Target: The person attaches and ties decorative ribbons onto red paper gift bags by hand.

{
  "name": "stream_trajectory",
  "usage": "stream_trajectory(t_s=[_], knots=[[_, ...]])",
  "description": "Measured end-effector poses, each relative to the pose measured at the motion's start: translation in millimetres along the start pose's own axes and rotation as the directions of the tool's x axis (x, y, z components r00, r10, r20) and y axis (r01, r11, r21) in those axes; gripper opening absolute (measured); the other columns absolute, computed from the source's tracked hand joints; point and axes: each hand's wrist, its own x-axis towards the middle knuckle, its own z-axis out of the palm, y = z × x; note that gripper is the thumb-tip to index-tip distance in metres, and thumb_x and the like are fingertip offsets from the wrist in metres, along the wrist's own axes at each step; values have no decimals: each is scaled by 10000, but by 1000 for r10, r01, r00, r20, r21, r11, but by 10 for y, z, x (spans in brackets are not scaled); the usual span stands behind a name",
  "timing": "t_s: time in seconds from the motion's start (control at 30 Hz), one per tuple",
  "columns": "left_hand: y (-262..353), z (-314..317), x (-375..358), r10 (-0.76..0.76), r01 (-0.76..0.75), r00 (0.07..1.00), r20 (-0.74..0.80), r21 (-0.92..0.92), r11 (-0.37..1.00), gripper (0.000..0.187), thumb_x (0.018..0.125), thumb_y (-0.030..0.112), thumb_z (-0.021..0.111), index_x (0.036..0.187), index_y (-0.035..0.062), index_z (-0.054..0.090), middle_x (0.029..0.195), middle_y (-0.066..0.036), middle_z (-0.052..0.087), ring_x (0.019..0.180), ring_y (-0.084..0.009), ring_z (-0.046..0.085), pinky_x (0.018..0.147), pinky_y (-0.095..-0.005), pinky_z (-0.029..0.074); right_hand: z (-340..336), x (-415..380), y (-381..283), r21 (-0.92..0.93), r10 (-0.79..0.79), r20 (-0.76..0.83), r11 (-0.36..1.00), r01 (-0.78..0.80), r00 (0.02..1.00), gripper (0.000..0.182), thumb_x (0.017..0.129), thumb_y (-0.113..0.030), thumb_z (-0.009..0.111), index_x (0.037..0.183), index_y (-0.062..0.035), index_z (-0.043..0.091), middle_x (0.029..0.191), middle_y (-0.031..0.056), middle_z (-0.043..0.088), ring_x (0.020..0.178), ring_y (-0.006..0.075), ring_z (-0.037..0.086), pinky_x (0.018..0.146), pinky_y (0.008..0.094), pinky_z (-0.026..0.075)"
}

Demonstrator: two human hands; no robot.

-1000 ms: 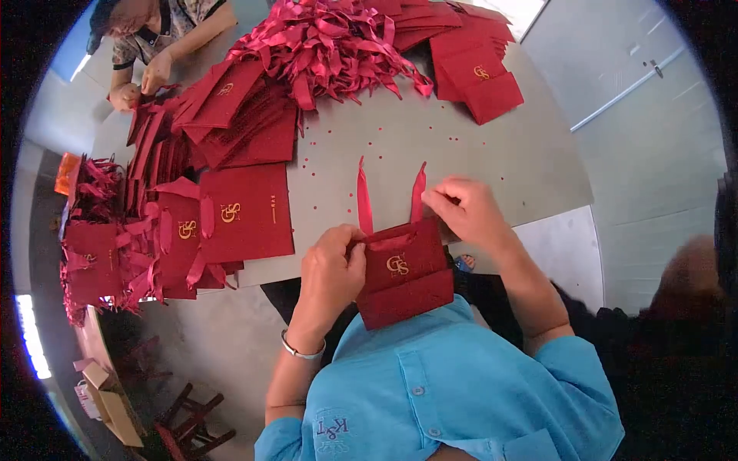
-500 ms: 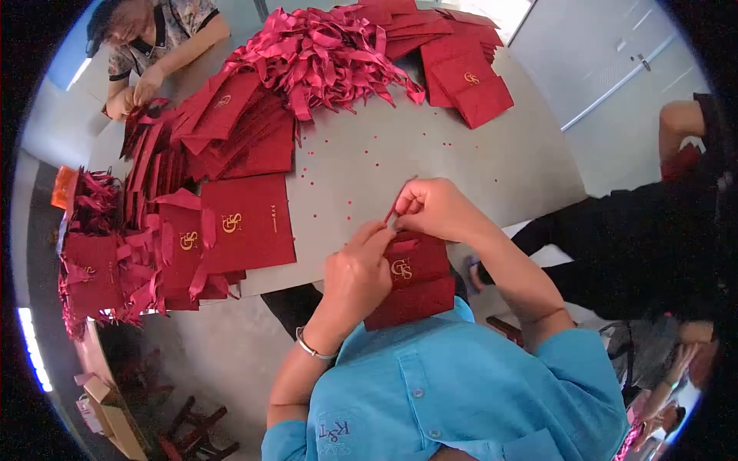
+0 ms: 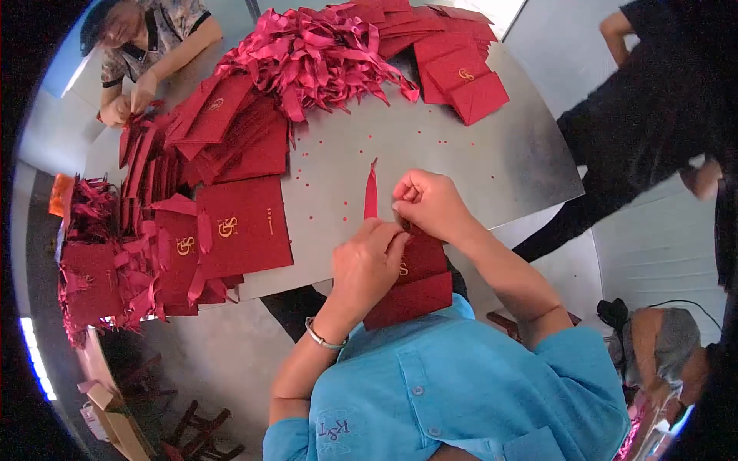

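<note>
A dark red paper bag (image 3: 411, 296) with gold lettering lies at the table's near edge, against my blue shirt. My left hand (image 3: 367, 260) is closed at the bag's top edge, its fingers pinching a crimson ribbon (image 3: 371, 194). One ribbon end points away from me over the table. To the right, my right hand (image 3: 432, 206) hovers just above the bag, thumb and fingertips pressed together. Whatever lies between those fingertips is too small to make out. My hands partly cover the bag's upper part and lettering.
A heap of crimson ribbons (image 3: 323, 58) lies at the back, with flat red bags (image 3: 473, 92) to its right. More bags (image 3: 246, 227) cover the table's left side. A co-worker's hands (image 3: 131, 104) work at far left; a person in black (image 3: 638, 123) is at right.
The ribbon end has swung free and now extends past my left hand. My right hand has drawn slightly away from the left. The person in black at the right has moved.
</note>
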Motion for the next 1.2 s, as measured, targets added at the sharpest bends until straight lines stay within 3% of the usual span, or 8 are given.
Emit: stream_trajectory(t_s=[0.23,0.3,0.37,0.47,0.77,0.83,0.97,1.2], knots=[[62,-60,16,1,-1,998,70,-3,1000,117,811,165,693,885,75,676,842,-102,645,713,-307,637,611,-383,514,94,-82,-7,-92,-259,-133,964,249,957,96,816,-62,666,884,-33,605,735,61,652,651,107,624,603,279,521],[75,-51,9,-38,35,993,112,33,999,114,811,157,690,884,70,680,850,-121,652,768,-320,638,670,-387,514,119,-118,27,-268,-299,-115,928,261,947,110,847,-144,649,908,-65,602,765,100,654,666,184,646,623,321,520],[21,8,0,-38,31,994,104,68,997,120,807,169,691,882,75,683,850,-124,653,778,-324,638,679,-395,510,96,-117,23,-268,-387,-104,898,349,916,92,833,-129,585,906,-76,565,793,160,622,735,358,619,642,437,495],[6,22,19,-23,11,994,104,120,993,136,799,187,701,871,73,686,852,-128,655,780,-320,641,682,-395,510,116,-107,35,-337,-387,-149,885,321,910,115,836,-158,600,907,-71,579,825,157,638,771,339,636,669,423,502],[141,-74,17,-85,84,993,82,21,996,169,774,184,734,840,40,678,816,-139,655,753,-321,642,681,-389,503,-297,-217,-146,38,-142,-8,989,142,990,294,871,-341,636,937,-54,629,829,151,677,751,338,650,675,419,509],[144,-85,3,-43,43,998,45,10,999,166,773,172,735,839,32,675,813,-139,656,739,-325,642,678,-391,502,-391,-272,-200,-304,-71,24,950,75,997,330,867,-386,645,859,-57,665,790,146,653,696,308,634,626,366,492],[139,-68,-24,-21,21,1000,21,-10,1000,140,753,116,743,843,33,674,820,-134,657,713,-304,643,651,-379,509,-400,-327,-272,-358,31,156,933,27,987,447,869,-472,590,795,-44,695,779,202,660,748,385,635,664,448,495],[63,-24,-54,13,-13,1000,9,-37,999,136,751,102,747,842,39,669,801,-132,656,710,-282,654,634,-358,518,-308,-221,-217,-213,-33,201,974,77,979,328,792,-379,696,764,-52,708,698,148,667,612,287,628,599,377,497]])
